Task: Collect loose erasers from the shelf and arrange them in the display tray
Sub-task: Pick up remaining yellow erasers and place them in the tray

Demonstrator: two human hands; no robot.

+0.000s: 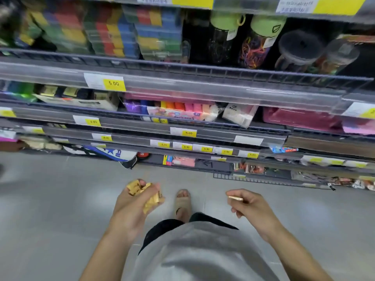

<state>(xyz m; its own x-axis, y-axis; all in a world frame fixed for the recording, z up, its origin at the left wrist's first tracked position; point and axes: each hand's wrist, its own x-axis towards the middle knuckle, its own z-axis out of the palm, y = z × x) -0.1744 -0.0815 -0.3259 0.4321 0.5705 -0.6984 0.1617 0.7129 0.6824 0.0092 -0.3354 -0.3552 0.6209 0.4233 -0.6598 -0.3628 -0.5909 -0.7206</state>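
Grey floor point(50, 209); left hand point(134, 201) cups erasers point(151, 199).

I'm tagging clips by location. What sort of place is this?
Most likely a stationery aisle in a shop: tiered shelves with yellow price tags, packaged coloured goods, and jars of rubber bands. The left hand holds loose erasers.
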